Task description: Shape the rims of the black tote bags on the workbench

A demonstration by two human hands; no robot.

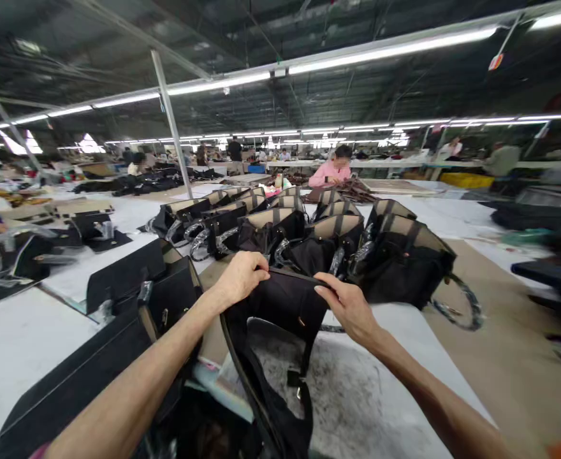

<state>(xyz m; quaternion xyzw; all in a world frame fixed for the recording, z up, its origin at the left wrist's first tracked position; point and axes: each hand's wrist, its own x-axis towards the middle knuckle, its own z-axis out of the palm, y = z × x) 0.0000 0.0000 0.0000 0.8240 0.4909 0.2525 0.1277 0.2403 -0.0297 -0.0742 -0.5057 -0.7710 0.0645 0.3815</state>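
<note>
Behind the held black bag [287, 303], finished handbags [338, 242] crowd the table [395, 325].

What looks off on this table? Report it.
A grey smudged patch mars the white tabletop below the black fabric handbag that the left hand and right hand grip. The large black-and-tan handbag at the row's right end leans over, its wrapped handle lying flat.

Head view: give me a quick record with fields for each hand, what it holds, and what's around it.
left hand: grips the top edge of the black bag
right hand: pinches the same edge, further right
bag position: on the white table
behind: rows of bags with tan flaps
left side: black boxes
background: person in pink at another table
</note>
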